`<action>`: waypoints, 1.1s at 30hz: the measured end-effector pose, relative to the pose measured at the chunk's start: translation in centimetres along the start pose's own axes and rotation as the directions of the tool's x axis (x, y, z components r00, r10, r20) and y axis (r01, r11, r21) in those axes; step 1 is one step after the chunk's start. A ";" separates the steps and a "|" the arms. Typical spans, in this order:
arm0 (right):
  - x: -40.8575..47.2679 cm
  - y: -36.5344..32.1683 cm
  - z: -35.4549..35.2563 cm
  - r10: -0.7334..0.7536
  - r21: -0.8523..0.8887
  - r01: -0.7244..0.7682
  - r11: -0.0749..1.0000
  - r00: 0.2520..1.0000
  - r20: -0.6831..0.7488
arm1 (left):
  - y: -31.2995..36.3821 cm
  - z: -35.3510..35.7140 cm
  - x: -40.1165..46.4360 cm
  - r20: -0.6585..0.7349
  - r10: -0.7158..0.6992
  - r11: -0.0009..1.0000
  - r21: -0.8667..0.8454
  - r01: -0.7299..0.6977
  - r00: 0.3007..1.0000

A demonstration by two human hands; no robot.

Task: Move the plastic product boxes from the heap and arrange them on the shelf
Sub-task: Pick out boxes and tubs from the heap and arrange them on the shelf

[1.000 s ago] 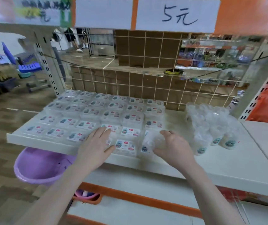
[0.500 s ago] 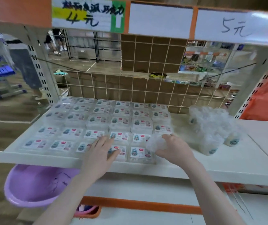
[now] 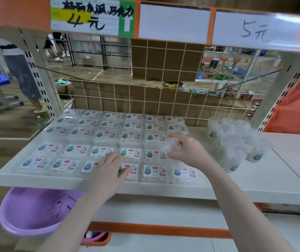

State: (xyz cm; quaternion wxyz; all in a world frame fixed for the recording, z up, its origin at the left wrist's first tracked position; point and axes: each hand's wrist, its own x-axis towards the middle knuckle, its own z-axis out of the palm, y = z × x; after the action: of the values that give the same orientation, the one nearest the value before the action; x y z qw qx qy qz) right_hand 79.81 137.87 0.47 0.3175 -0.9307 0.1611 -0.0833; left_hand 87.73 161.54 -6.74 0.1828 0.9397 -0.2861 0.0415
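Clear plastic box (image 3: 173, 145) sat pinched in the right hand (image 3: 187, 151), heap (image 3: 234, 140) rightward; left hand (image 3: 109, 170) lay flat on the rows (image 3: 109, 135).

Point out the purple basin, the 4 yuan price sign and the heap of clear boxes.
purple basin (image 3: 36, 213): head view, inner wall.
4 yuan price sign (image 3: 87, 20): head view, handwritten middle.
heap of clear boxes (image 3: 234, 139): head view, heap's middle.

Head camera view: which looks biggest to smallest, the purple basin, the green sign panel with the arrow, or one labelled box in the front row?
1. Purple basin, though it is nearest the camera.
2. Green sign panel.
3. Front-row box.
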 end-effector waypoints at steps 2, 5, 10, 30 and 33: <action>0.0 0.3 -0.3 0.011 0.188 -0.002 0.982 0.999 -0.045 | 0.3 0.0 0.2 -0.011 0.000 1.000 0.006 0.000 1.000; -0.5 1.2 -0.4 0.040 0.387 -0.015 0.922 0.998 -0.055 | 1.2 0.0 0.5 -0.001 0.003 1.000 0.008 -0.003 1.000; -2.3 4.0 -0.8 0.042 0.522 0.013 0.853 0.995 -0.094 | 2.8 0.2 1.3 -0.005 0.018 1.000 0.014 -0.018 1.000; -5.4 8.5 -2.2 0.001 -0.158 0.005 0.987 0.999 0.039 | 4.6 1.7 1.1 0.046 0.012 0.999 0.049 -0.014 0.999; -5.3 7.8 -3.7 -0.064 -0.334 0.117 0.935 0.984 0.165 | 4.5 1.8 1.1 0.044 0.008 0.999 0.050 -0.010 0.999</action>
State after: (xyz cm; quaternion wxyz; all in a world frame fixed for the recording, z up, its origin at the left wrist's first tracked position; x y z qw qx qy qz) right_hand 72.00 131.79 -1.68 0.1581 -0.9818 0.1054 0.0024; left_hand 86.16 156.85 -6.81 0.1527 0.9433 -0.2933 0.0289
